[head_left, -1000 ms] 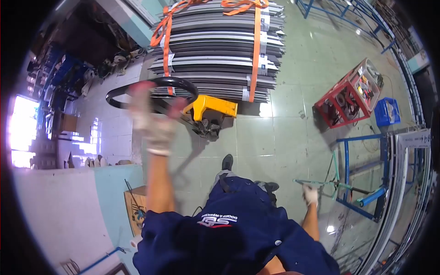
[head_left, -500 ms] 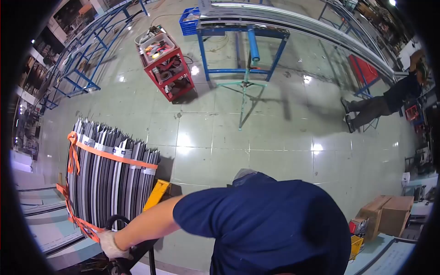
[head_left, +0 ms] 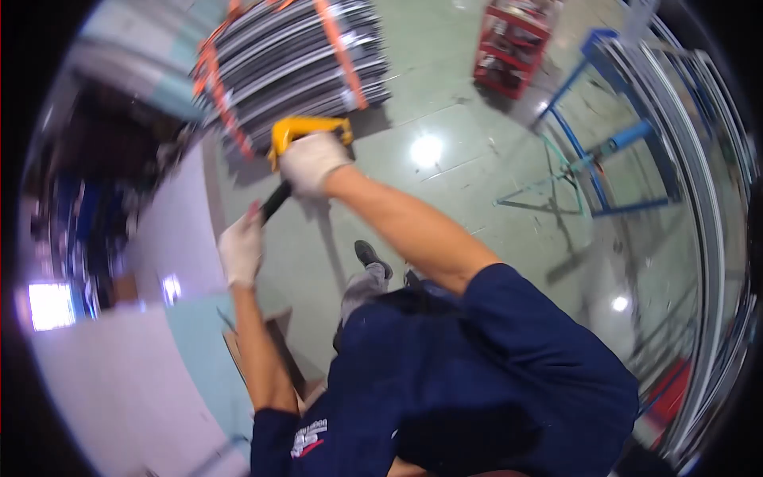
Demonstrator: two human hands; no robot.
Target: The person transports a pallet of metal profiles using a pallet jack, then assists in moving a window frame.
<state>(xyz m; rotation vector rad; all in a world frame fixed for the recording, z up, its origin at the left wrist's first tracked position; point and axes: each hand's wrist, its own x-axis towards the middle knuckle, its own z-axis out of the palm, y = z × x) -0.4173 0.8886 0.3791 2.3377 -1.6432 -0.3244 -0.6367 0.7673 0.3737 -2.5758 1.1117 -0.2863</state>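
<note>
Both of my hands wear whitish gloves. My left hand [head_left: 241,248] is closed around the lower end of a black handle [head_left: 276,200], where a small red part shows. Higher up, my right hand [head_left: 312,162] grips the same handle, in front of a yellow metal frame [head_left: 311,126]. Just beyond the frame lies a large bundle of long grey and black strips [head_left: 278,67], bound with orange straps [head_left: 340,52]. My fingertips are partly hidden and blurred.
A red cart [head_left: 513,48] stands at the upper right. Near it are a green tripod stand [head_left: 566,171], a blue frame [head_left: 579,155] and long metal profiles [head_left: 699,238]. Pale panels [head_left: 119,374] lie at the lower left. My shoe [head_left: 371,256] is on the tiled floor.
The view has turned, and the bundle now appears at the top. Two gloved hands show instead of one. The other person at the right is out of view.
</note>
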